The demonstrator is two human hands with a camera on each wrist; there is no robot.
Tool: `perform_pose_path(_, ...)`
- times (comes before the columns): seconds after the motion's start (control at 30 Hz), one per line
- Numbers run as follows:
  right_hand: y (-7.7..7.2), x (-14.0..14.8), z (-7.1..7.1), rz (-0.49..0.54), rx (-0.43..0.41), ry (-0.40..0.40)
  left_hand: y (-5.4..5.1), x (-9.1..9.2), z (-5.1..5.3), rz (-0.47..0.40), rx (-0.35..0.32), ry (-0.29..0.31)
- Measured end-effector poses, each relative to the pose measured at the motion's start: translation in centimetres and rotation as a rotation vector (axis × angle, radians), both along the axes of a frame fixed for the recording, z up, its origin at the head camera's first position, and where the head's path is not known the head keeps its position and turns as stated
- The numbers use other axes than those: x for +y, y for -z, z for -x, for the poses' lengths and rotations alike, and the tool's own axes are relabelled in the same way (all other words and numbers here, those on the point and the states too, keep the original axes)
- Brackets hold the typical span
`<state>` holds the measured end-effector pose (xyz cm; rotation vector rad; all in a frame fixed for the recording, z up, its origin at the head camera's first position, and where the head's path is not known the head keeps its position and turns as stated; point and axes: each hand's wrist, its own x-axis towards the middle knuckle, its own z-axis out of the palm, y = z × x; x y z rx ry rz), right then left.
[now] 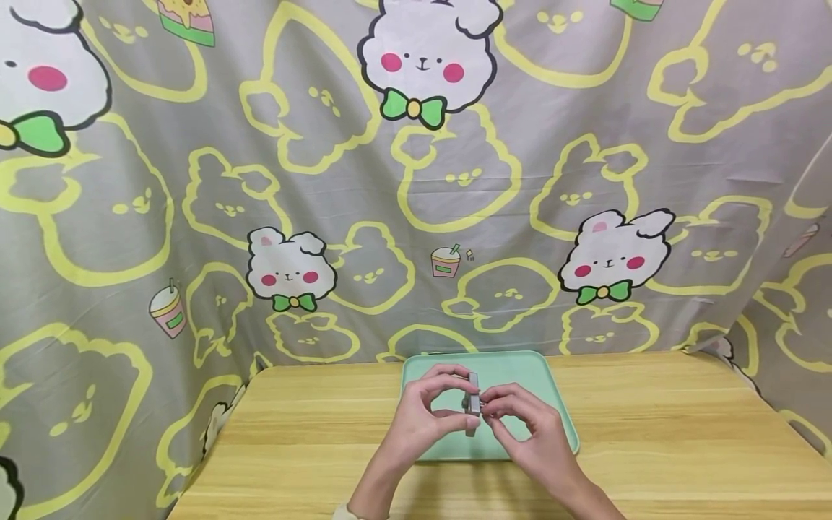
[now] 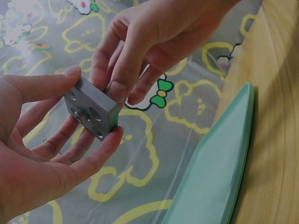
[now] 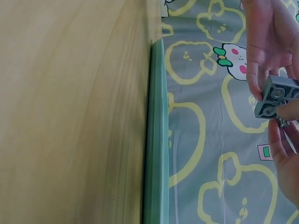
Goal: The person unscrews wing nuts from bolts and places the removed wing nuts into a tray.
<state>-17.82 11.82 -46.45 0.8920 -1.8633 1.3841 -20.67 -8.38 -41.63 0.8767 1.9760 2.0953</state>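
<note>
My left hand (image 1: 416, 419) grips a small grey metal block (image 2: 91, 108) by its edges, between thumb and fingers. Round holes show in one face, and a rounded metal end pokes out of one of them. The opposite face, seen in the right wrist view, has recesses with rings inside. Against that face my right hand (image 1: 536, 433) pinches a small shiny metal piece (image 3: 283, 122) that looks like a screw; the fingertips partly hide it. Both hands hold these parts above a mint-green tray (image 1: 448, 451).
The tray lies on a light wooden table (image 1: 312, 433), near its back edge. Behind and at the sides hangs a grey curtain (image 1: 364, 195) printed with yellow outlines and white cartoon animals.
</note>
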Motion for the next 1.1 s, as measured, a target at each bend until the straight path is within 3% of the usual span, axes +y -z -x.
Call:
perform_pose_path(0.17, -0.2, 0.1, 0.0, 0.002, -0.069, -0.045, 0.0, -0.1, 0.0, -0.005, 0.002, 0.0)
perform_pose_path(0.43, -0.9, 0.3, -0.4, 0.076, -0.282, -0.057, -0.2, -0.1, -0.1, -0.007, 0.006, -0.007)
perform_pose_path(0.53, -1.1, 0.3, -0.4, 0.136, -0.391, -0.054, -0.2, 0.0, -0.1, -0.002, 0.01, -0.009)
perform_pose_path(0.7, -1.3, 0.5, -0.3, 0.242, -0.65, -0.056, -0.2, 0.1, -0.1, 0.015, 0.026, 0.004)
perform_pose_path(0.87, -1.5, 0.7, -0.1, 0.3, -0.858, -0.131, -0.2, 0.2, -0.2, 0.027, 0.04, 0.017)
perform_pose_path(1.0, -1.5, 0.9, -0.1, 0.338, -0.966, -0.204, -0.1, 0.3, -0.3, 0.031, 0.045, 0.022)
perform_pose_path(1.1, -1.4, 1.1, -0.1, 0.347, -0.999, -0.245, -0.1, 0.4, -0.3, 0.035, 0.049, 0.02)
